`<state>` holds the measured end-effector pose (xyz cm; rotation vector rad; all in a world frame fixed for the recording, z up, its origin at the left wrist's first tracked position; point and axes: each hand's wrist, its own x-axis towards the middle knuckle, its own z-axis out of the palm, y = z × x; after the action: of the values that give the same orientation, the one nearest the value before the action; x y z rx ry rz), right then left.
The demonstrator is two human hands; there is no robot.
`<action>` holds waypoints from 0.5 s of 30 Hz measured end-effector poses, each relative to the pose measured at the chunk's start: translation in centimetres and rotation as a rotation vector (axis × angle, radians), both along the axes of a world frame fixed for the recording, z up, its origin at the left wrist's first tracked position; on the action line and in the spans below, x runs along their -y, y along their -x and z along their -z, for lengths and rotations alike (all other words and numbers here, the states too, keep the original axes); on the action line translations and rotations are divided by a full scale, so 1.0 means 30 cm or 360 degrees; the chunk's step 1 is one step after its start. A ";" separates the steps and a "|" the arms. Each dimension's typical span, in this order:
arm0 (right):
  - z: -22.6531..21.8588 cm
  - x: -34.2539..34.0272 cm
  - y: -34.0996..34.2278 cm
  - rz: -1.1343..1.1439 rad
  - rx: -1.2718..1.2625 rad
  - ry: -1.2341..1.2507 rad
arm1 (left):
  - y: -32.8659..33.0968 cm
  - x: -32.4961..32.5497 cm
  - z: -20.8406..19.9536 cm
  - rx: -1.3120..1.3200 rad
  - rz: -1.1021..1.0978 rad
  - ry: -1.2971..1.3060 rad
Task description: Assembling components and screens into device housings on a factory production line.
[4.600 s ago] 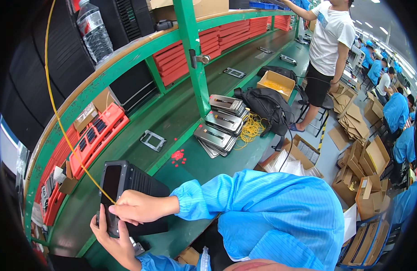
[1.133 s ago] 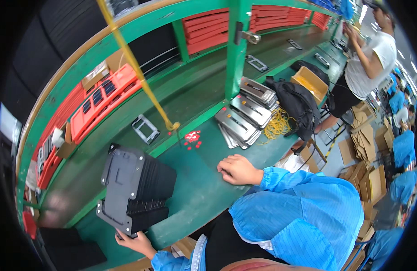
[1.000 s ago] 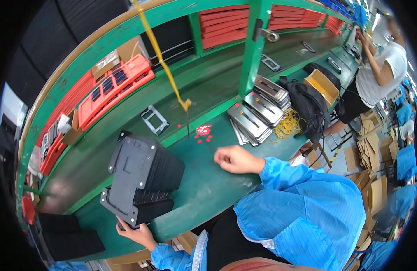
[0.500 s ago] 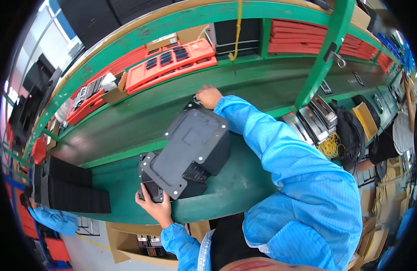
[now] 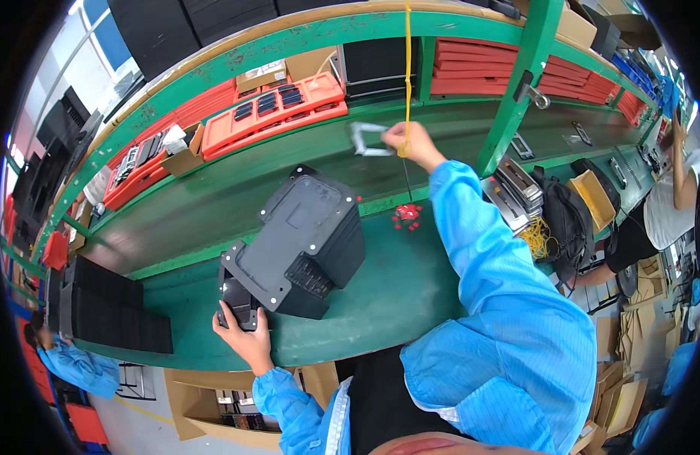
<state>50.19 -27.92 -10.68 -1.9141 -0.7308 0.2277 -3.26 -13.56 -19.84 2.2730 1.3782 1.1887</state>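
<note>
On the green bench stands a dark grey, stepped block-shaped fixture (image 5: 293, 227) with pale screw heads on its top plate. My left hand (image 5: 247, 334) grips a small black frame-like part (image 5: 238, 292) at the fixture's near left end, thumb and fingers on either side of it. Raised beyond the fixture, over the back channel, my right hand (image 5: 414, 144) pinches a pale grey rectangular open frame (image 5: 371, 141), slightly blurred. A yellow cord (image 5: 408, 68) hangs down to my right hand; whether the fingers also hold it I cannot tell.
Red light spots (image 5: 407, 215) show on the bench right of the fixture. Black stacked blocks (image 5: 115, 311) stand left. Red trays (image 5: 274, 114) line the far ledge. A green post (image 5: 516, 98), metal parts (image 5: 509, 201) and a black backpack (image 5: 562, 220) are right. Another person (image 5: 668, 212) works at far right.
My right hand has moved right and away from the fixture's far corner, now with the pale frame in it. The red light spots have appeared. My left hand stays at the black part.
</note>
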 end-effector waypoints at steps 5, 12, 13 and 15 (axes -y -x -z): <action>-0.183 0.425 0.100 0.0074 -0.0330 -0.0756 | -0.076 0.068 -0.129 0.0163 0.0340 -0.0111; -0.579 0.470 0.625 -0.0482 -0.0009 -0.1010 | -0.300 0.168 -0.556 0.0683 0.1119 0.0202; -0.610 0.410 0.663 -0.0607 0.0181 -0.0674 | -0.294 0.164 -0.561 0.0673 0.1073 0.0206; -0.605 0.248 0.682 -0.0750 0.0473 -0.0400 | -0.292 0.144 -0.564 0.0675 0.1166 0.0255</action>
<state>29.73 -35.36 7.46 -1.5309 -1.3455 0.1329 5.51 -17.89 -2.91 1.9668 0.4031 1.1378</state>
